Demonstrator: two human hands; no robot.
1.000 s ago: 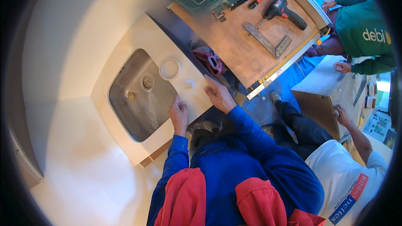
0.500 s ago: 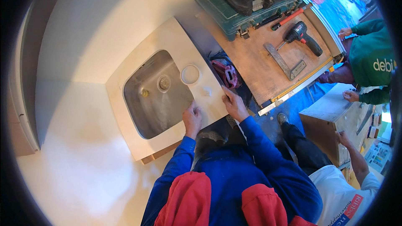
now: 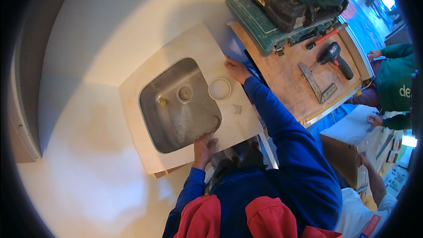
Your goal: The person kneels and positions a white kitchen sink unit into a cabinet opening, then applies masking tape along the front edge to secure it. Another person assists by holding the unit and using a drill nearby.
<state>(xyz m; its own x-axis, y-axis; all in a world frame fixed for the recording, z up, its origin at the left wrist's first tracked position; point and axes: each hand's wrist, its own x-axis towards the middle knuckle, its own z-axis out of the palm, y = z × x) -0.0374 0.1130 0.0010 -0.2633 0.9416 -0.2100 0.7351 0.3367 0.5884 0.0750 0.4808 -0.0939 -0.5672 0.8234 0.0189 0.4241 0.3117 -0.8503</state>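
A pale countertop [image 3: 244, 132] with a steel sink [image 3: 180, 119] set into it stands against the wall in front of me. My left hand [image 3: 204, 150] grips its near strip, fingers hooked over the sink's front rim. Further back, my right hand [image 3: 238, 69] holds the countertop's right edge, and the fingers' undersides are hidden. Beside the basin lies a round white ring-like piece [image 3: 220, 89], with a small flat grey piece [image 3: 237, 109] nearer me. Inside the sink are a drain strainer [image 3: 184, 93] and a small yellowish fitting [image 3: 162, 102].
At right, a wooden work surface [image 3: 286, 79] carries a cordless drill [image 3: 335, 59], a try square [image 3: 315, 83], a red-handled tool [image 3: 325, 38] and a green case [image 3: 260, 24] under a black case [image 3: 275, 2]. Beyond it, two people handle a wooden cabinet [image 3: 339, 150].
My right hand has slid back along the countertop's right edge. My left hand has shifted nearer me, onto the sink's front rim. The view has shifted, too.
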